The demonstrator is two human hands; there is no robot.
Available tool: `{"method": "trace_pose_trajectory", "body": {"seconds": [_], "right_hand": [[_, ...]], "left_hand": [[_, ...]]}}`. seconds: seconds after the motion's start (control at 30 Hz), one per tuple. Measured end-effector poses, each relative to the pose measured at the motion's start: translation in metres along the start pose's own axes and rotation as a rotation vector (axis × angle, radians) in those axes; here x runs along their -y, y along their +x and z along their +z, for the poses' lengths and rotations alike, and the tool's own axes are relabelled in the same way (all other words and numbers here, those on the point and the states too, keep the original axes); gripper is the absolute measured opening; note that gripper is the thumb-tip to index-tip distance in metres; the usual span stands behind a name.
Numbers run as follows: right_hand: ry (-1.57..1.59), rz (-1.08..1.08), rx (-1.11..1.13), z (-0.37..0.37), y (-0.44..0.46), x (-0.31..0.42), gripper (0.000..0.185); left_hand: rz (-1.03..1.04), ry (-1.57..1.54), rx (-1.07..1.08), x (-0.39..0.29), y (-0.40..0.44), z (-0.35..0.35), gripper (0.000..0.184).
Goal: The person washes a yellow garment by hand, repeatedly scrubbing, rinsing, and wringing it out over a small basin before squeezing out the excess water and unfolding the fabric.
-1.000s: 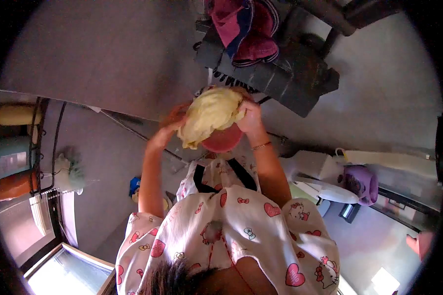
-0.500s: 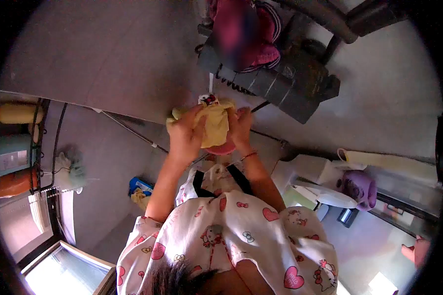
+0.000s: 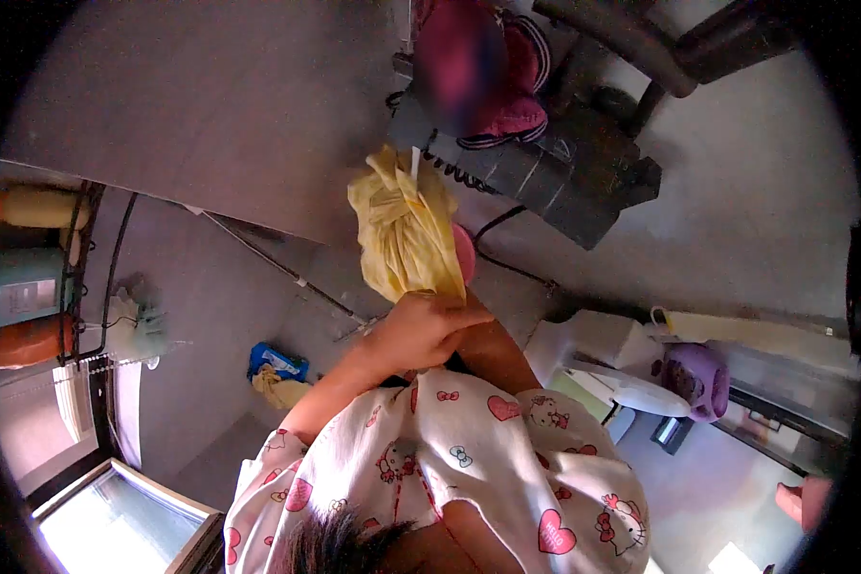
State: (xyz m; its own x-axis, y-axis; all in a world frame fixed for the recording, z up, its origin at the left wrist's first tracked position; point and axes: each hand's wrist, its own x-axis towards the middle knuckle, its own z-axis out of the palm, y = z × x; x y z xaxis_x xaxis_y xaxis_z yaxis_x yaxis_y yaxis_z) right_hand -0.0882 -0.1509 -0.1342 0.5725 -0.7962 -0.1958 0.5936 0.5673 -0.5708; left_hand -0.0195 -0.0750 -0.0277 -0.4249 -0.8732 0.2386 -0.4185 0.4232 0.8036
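Your left hand (image 3: 419,330) is closed round the gathered near end of the yellow cloth (image 3: 402,234); your right hand (image 3: 475,312) lies against it, largely hidden, its grip indeterminable. Half a second earlier your hands stood apart with the cloth between them; now they meet, and it extends beyond them, beside a pink round object (image 3: 465,253). Lettering on your shirt's hearts (image 3: 557,532) is too small to read reliably.

Left hand (image 3: 419,330) clenched on near end of bunched yellow cloth (image 3: 402,230). Right hand (image 3: 477,312) partly hidden beside it, grip unclear. Pink object (image 3: 465,253) partly behind cloth.
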Motion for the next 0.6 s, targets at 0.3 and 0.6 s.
{"method": "trace_pose_trajectory", "body": {"seconds": [0.3, 0.6], "right_hand": [[-1.219, -0.36, 0.024, -0.02, 0.031, 0.008, 0.072], [-1.359, -0.085, -0.108, 0.038, 0.025, 0.037, 0.045]], "left_hand": [[-0.693, -0.082, -0.32, 0.036, -0.017, -0.043, 0.039], [-0.533, -0.663, -0.635, 0.135, 0.01, 0.001, 0.041]]}}
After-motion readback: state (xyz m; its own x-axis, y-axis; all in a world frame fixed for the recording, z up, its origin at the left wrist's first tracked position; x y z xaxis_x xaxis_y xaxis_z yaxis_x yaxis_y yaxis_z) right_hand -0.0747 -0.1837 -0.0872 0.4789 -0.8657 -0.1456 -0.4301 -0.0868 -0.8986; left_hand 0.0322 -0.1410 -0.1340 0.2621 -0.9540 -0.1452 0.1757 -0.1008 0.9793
